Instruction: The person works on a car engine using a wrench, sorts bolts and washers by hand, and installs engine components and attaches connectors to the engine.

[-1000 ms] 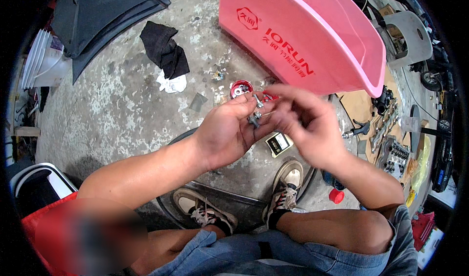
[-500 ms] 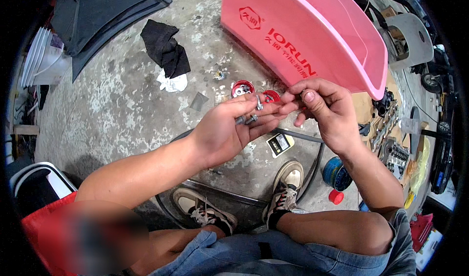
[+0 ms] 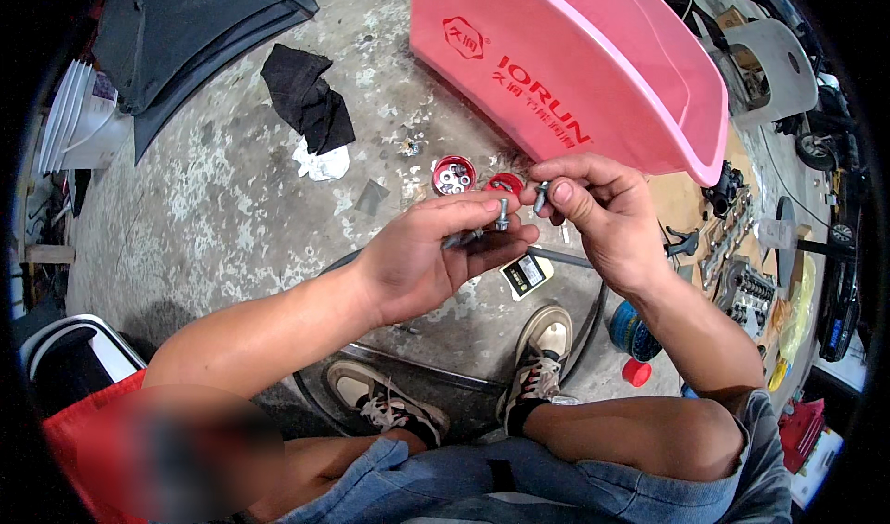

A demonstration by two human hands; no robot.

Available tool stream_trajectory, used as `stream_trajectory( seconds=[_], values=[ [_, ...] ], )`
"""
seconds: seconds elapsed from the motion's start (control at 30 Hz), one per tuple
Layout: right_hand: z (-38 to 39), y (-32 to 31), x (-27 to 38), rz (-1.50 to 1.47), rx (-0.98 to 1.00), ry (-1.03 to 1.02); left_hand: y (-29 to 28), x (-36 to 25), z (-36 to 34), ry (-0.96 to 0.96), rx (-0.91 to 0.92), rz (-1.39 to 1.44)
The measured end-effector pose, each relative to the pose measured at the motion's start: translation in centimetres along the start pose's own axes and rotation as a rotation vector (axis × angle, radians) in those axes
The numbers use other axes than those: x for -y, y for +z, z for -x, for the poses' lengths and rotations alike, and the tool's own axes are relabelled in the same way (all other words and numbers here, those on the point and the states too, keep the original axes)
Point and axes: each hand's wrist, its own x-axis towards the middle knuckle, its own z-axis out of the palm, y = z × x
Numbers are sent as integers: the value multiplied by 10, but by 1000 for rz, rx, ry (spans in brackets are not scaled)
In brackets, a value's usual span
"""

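Observation:
My left hand (image 3: 417, 255) is half curled, palm up, in front of me. Its thumb and fingers hold a bolt (image 3: 502, 216) upright, and more bolts (image 3: 462, 239) lie across the fingers. Just to the right, my right hand (image 3: 607, 210) pinches another bolt (image 3: 540, 199) between thumb and forefinger, apart from the left hand. Beyond the fingertips on the floor stand a red round cap (image 3: 470, 162) filled with small metal parts and a second red cap (image 3: 517, 179), partly covered by my fingers, with small parts in it.
A large pink tub (image 3: 556, 60) stands ahead on the concrete floor. A black cloth (image 3: 311, 102) lies over white paper (image 3: 323, 163) at left. Near my feet are a black hose (image 3: 426, 377), a card-like label (image 3: 527, 274), a blue container (image 3: 633, 329) and engine parts (image 3: 744, 292).
My right hand has drawn slightly back from the left, and the bolt in its pinch now shows plainly. The left fingers have curled in, with one bolt standing upright at the thumb.

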Motion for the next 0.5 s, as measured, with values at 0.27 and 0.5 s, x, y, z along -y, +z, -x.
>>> stream_trajectory(
  seconds=[0.27,0.5],
  values=[
    [2,6,0,68,-22,-120,-2,-1,1,22,0,-67],
    [3,8,-2,18,-5,-94,-3,2,1,14,35,-64]
  ],
)
